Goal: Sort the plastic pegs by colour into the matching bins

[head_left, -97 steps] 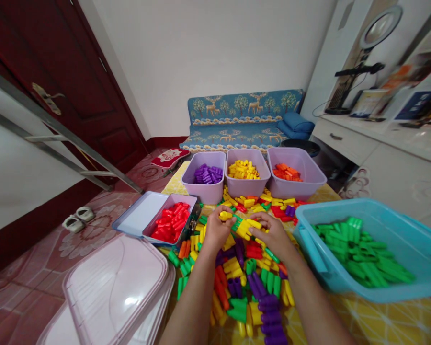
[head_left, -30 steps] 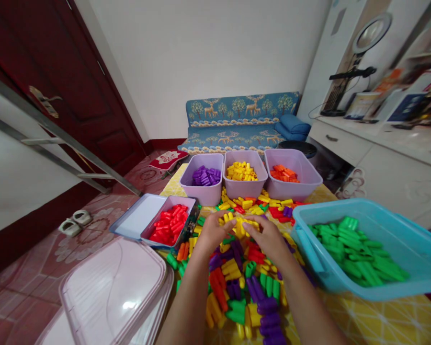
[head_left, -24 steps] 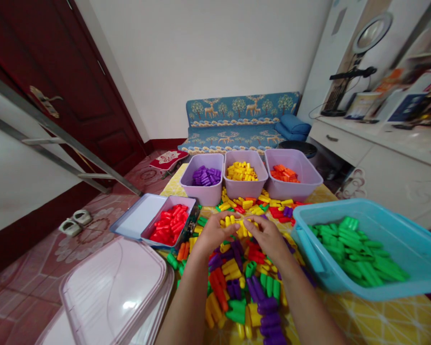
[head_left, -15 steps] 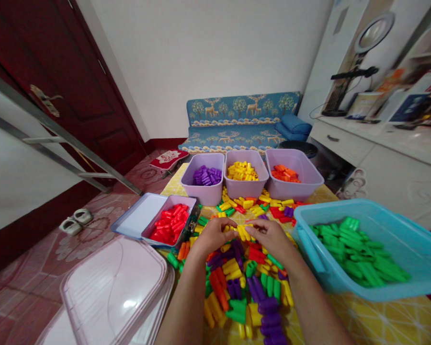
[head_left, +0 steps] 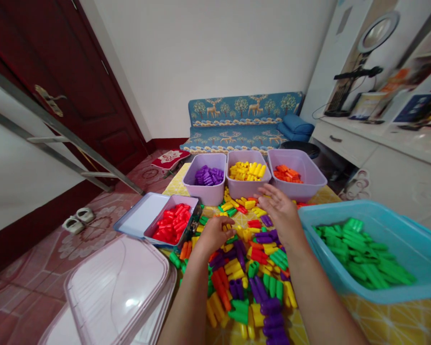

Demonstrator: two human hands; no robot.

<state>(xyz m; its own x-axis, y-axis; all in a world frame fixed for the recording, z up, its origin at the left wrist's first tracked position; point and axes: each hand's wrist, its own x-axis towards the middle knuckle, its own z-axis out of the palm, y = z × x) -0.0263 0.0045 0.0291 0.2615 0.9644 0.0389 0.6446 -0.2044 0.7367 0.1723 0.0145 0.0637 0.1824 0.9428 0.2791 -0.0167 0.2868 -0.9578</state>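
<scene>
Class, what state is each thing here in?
Left hand: curled, grip unclear
Right hand: open
Loose pieces: scattered
Left bin: uncovered, partly filled
Middle bin: uncovered, partly filled
Right bin: uncovered, partly filled
Blue tub: uncovered, partly filled
Tin: open
Lids: stacked
Drawer: shut
Door: appears shut

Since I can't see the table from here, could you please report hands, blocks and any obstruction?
Right hand open, near middle bin. Left hand half-curled over mixed blocks, grip unclear. Yellow blocks inside middle bin, nothing covering its opening.

Your right hand has risen toward the middle tub, fingers loose. More yellow blocks show inside now.
</scene>
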